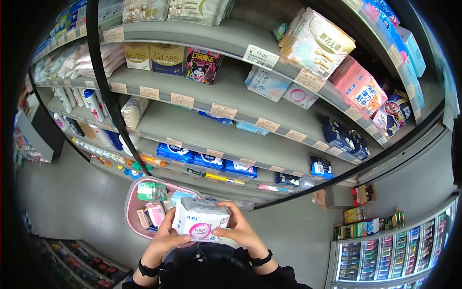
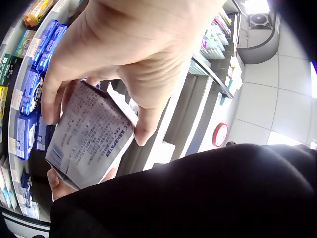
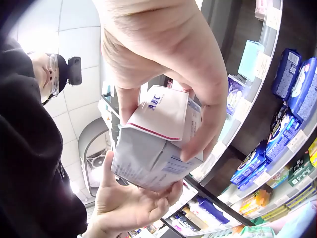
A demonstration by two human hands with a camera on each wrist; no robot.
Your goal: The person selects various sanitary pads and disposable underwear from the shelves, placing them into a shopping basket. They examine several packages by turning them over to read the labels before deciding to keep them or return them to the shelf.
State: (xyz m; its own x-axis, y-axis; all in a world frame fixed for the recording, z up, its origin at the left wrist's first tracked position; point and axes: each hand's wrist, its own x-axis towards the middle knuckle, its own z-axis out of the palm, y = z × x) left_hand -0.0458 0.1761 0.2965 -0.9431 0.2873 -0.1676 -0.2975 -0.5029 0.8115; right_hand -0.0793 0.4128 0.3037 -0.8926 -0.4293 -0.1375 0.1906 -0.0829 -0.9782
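Both hands hold a white ABC pack of sanitary pads (image 1: 201, 220) with a pink round KMS mark, in front of the body. My left hand (image 1: 167, 236) grips its left end, thumb on the front face. The right hand (image 1: 236, 226) grips the other end, thumb near the pink mark and fingers along the top edge. Fine print and a barcode cover the side of the pack (image 2: 94, 134) in the left wrist view. A pink basket (image 1: 129, 212) stands behind the hands, with several packs inside, among them a green and white pack (image 1: 152, 191).
Curved shelves (image 1: 202, 86) with price tags rise ahead, bearing boxes, blue packs (image 1: 208, 160) and pads. A black upright post (image 1: 98, 62) divides them at left. Low racks (image 1: 72, 265) stand at lower left, and a lit bottle display (image 1: 385, 255) at lower right.
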